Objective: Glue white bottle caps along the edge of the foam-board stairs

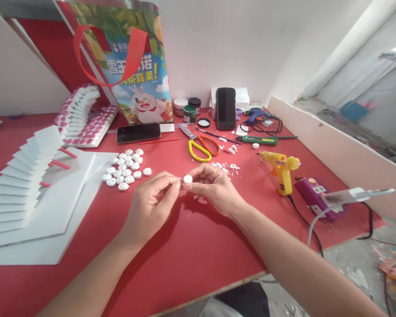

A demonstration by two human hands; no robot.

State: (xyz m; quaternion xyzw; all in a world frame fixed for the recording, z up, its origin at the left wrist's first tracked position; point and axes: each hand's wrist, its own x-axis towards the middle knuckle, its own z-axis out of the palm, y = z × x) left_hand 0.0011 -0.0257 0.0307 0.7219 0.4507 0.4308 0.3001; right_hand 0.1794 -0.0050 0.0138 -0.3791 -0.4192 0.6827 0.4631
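Hands meet over the red counter (191,259) as I watch remotely: my left hand (152,207) and right hand (214,189) pinch a small white disc (188,178) between them, fingers (175,187) clamped on its edges, just above the surface. White scraps (226,166) lie just beyond. Left of the hands sits a cluster of similar discs (125,169), beside white foam sheets (36,198). Farther right stands a yellow glue gun (281,169); farther back lie orange-and-yellow scissors (203,146), a phone (138,132) and a printed bag (135,66).
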